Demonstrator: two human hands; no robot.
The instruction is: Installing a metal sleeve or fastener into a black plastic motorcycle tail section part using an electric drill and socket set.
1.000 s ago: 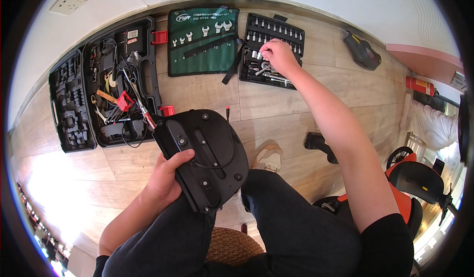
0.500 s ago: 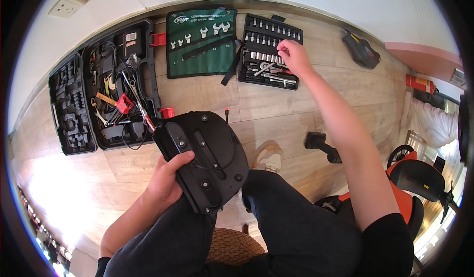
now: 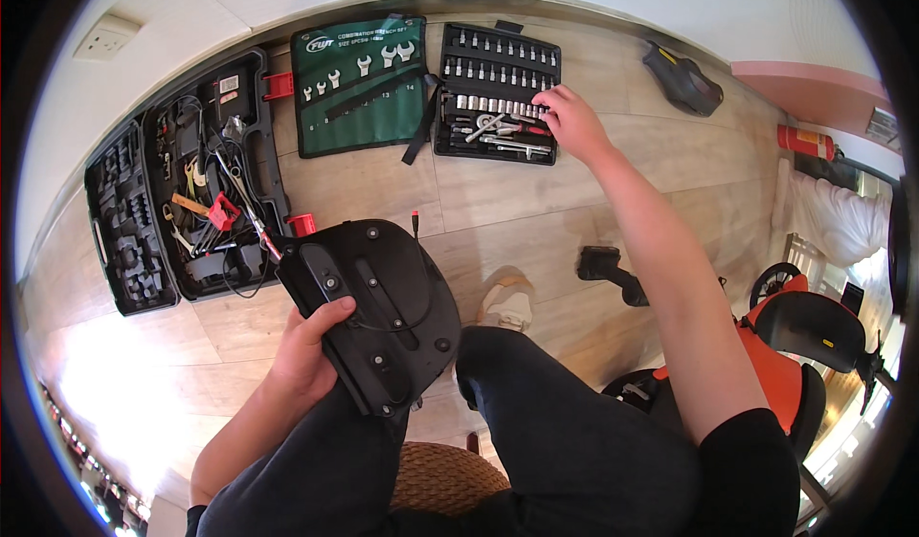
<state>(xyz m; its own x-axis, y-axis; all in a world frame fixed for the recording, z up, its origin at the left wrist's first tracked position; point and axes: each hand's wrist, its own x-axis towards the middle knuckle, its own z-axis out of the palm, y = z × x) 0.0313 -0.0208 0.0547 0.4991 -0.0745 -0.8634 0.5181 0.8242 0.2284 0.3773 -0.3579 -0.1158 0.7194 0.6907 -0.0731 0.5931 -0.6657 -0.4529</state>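
The left hand (image 3: 311,350) grips a black panel (image 3: 397,322) along its left edge, the thumb lying on top, and the panel rests tilted over the left thigh. A thin cable (image 3: 416,221) with a red tip stands up from the panel. The right hand (image 3: 577,127) is well apart from it, out at the right edge of a socket case (image 3: 444,145) lying open on the floor (image 3: 498,192). Its fingers are bent by the end of the row of sockets (image 3: 479,103); whether they pinch anything, I cannot tell. Small bits (image 3: 505,74) stand in rows above the sockets, and a ratchet with a red handle (image 3: 532,129) lies below. Left of that case, a green pouch (image 3: 325,137) carries six wrenches (image 3: 389,56). Farther left, a large toolbox (image 3: 276,168) lies open, cables and loose tools heaped in one half, moulded hollows in the other.
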